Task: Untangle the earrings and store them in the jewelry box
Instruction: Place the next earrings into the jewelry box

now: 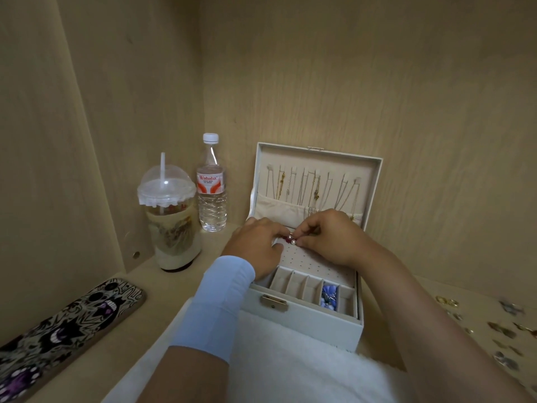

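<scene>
An open white jewelry box stands on the shelf, its lid leaning back with several necklaces hung inside. Over its perforated earring panel, my left hand and my right hand meet. Between their fingertips sits a small pearl earring with a red piece next to it. My right hand pinches it; my left hand's fingers touch it from the left, curled. A blue ornament lies in one front compartment. Loose earrings lie scattered on the shelf at the right.
An iced drink cup with a straw and a water bottle stand to the left of the box. A phone in a patterned case lies at the lower left. A white fluffy cloth covers the shelf's front. Wooden walls enclose the shelf.
</scene>
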